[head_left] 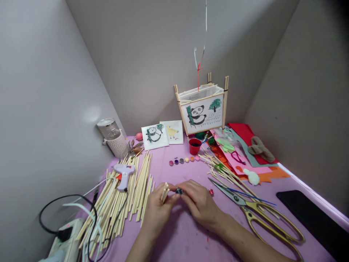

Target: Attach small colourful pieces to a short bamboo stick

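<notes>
A: Table cover [188, 233] logged as lilac-pink; sticks [131, 189] pale cream.

B: Confirmed. Scissors [261, 214] noted gold-handled, cup [194, 146] red, glue gun [124, 174] lavender with orange trigger. Lantern panel [204, 113] marked white, black-and-white panda, green tree.

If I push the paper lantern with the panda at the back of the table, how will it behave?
The lantern probably slides easily and feels light: its frame is thin sticks with paper panels. It looks apt to tip, since it stands tall on slim legs. The paper seems fragile and may dent or tear under a finger.
</notes>
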`<state>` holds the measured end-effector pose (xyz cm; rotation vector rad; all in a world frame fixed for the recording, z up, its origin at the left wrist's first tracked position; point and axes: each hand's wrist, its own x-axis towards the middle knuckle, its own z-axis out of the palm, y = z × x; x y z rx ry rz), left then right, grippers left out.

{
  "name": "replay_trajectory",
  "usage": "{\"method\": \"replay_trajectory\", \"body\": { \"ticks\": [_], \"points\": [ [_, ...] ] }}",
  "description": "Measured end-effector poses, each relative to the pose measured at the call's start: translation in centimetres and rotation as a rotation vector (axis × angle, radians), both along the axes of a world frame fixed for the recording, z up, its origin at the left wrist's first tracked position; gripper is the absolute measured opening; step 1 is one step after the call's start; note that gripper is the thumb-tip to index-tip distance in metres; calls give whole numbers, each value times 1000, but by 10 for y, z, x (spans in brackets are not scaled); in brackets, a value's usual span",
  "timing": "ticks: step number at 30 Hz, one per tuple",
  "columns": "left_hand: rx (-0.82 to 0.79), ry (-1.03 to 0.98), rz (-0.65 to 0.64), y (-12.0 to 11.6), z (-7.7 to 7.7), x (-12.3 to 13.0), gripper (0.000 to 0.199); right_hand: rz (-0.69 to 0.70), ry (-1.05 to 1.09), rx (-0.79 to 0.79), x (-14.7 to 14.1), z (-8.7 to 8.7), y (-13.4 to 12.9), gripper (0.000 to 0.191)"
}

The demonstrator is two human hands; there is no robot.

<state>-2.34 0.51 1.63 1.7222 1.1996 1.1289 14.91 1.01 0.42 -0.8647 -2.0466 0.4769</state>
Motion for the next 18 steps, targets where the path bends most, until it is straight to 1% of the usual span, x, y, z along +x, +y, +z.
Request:
{"method": "replay_trajectory", "body": {
  "ticks": [3, 8, 12, 16, 18],
  "points": [
    [67, 39, -8, -3, -2, 1, 12, -24, 3, 15, 0, 0, 0, 21],
    [64, 26, -35, -4, -4, 1, 12, -44, 17, 51, -1, -1, -3, 18],
    [9, -29, -50, -3, -4, 1, 13, -63, 42, 70, -2, 1, -6, 15],
    [-90, -134, -41, -3, -5, 3, 16, -78, 48, 50, -3, 2, -8, 15],
    [-117, -155, -30, -3, -5, 4, 18, -92, 44, 38, -4, 3, -9, 16]
  ]
}}
